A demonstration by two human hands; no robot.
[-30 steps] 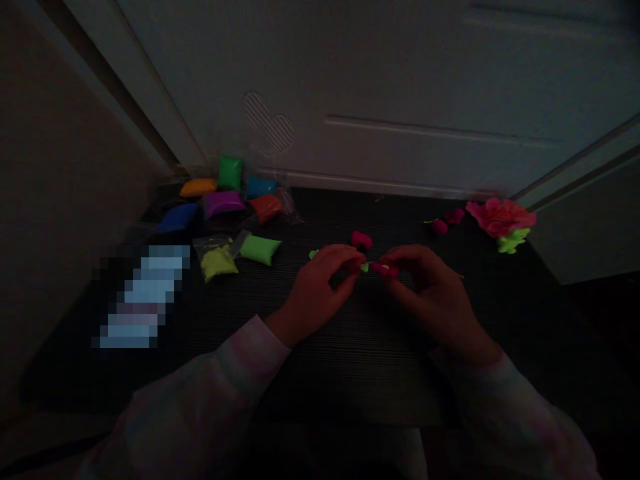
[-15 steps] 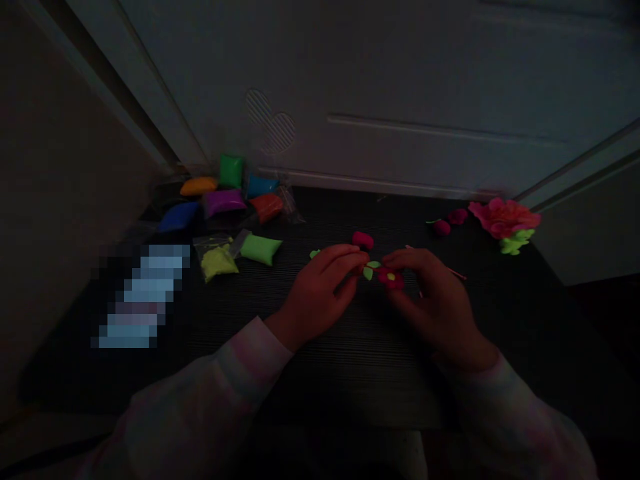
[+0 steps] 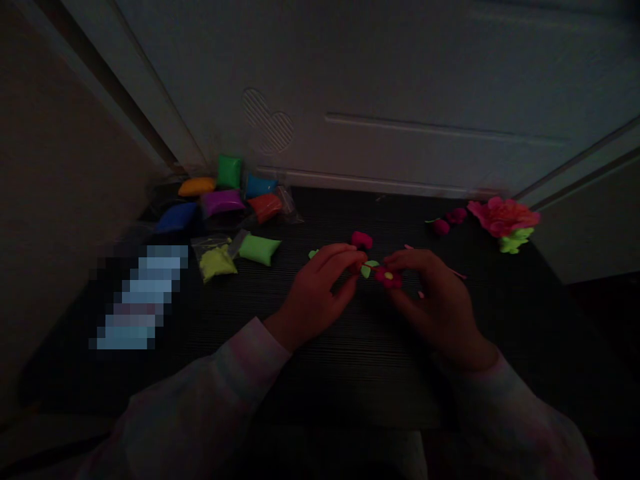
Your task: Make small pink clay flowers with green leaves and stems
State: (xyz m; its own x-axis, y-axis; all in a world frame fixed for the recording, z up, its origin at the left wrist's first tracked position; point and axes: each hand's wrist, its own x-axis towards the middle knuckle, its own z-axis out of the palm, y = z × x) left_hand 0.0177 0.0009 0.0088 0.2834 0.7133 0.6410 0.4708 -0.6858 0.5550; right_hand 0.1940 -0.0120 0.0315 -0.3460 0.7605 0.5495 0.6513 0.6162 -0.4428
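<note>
Pinching its thin stem (image 3: pixel 373 268), left hand (image 3: pixel 320 285) points crimson, clay-like flower (image 3: pixel 383 275) toward black worktop's (image 3: pixel 345 373) right edge; right hand (image 3: pixel 440 303) flanks bloom (image 3: pixel 389 276), grip indeterminable.

The deep-pink flower (image 3: pixel 389 277) shows its yellow center (image 3: pixel 389 275); its thin stem (image 3: pixel 374 267) extends left, bearing green leaves (image 3: pixel 369 269).

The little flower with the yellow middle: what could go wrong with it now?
A few things might. The right hand has its fingertips at the edge of the flower, so a hard squeeze could squash it. The left hand grips near the small green leaves, so a leaf might bend or come loose. And the dark pink lump lies just beyond the left hand, where it could get bumped.
</note>
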